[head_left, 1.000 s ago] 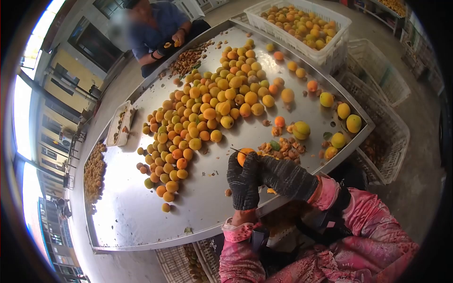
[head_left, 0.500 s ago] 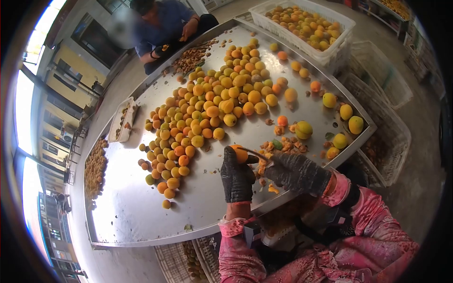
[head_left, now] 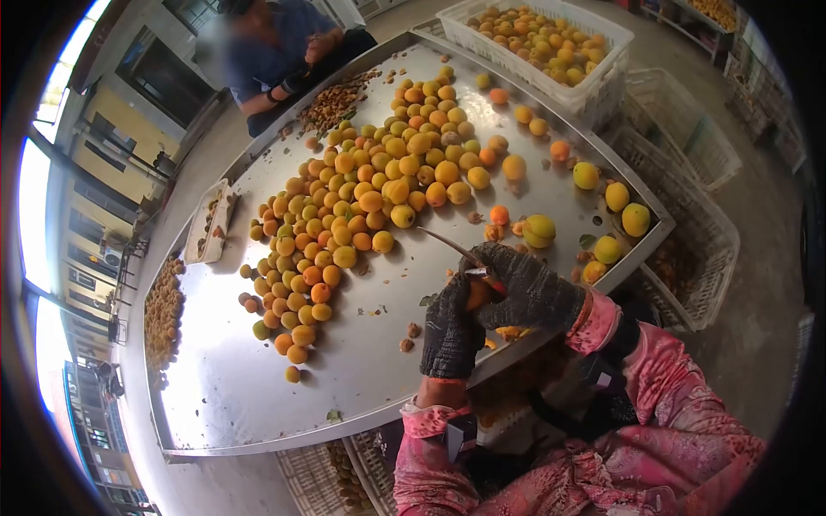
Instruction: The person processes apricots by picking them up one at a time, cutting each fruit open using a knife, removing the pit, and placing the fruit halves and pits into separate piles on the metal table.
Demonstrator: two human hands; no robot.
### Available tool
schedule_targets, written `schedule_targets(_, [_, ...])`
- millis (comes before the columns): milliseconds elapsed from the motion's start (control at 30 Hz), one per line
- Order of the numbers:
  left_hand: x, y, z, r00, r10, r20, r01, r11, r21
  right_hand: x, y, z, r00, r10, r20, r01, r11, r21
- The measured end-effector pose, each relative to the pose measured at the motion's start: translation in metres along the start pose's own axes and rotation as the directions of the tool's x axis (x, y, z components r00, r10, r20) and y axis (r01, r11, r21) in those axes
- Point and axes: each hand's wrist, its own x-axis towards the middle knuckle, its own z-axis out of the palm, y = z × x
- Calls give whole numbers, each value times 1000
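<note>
Orange fruit [head_left: 479,295] sits over the near edge of the metal table [head_left: 258,396], partly hidden between two gloved hands. Left hand [head_left: 453,331] curls closed around it; right hand [head_left: 529,288] grips a knife [head_left: 456,247] by its red handle, fingers shut. Half a second ago the blade crossed the fruit; now it points out over the table toward the fruit pile [head_left: 370,198], and the hands have drawn together. Containers: a white crate [head_left: 607,82], heaped with yellow-orange fruit, stands beside the table's right edge; a lower crate [head_left: 727,267], also right of the table, holds brown matter; a shallow tray [head_left: 209,251] at the table's left edge carries small dark bits. Co-worker [head_left: 284,43] sits beyond the table's far edge.
</note>
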Motion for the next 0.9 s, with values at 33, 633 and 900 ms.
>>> schedule_targets(33, [-5,-9,9,1000,0,-2,0,1000,-1,0,-1,2,998,-41,-47,40,999,-33])
schedule_targets(633, [9,27,1,594,-692,411,476,-110,-873,-6,3,27,877,-393,-277,281,886,-368])
schedule_targets(900, [8,27,1,585,-690,426,515,-89,-852,-9,5,22,910,-362,-201,277,892,-357])
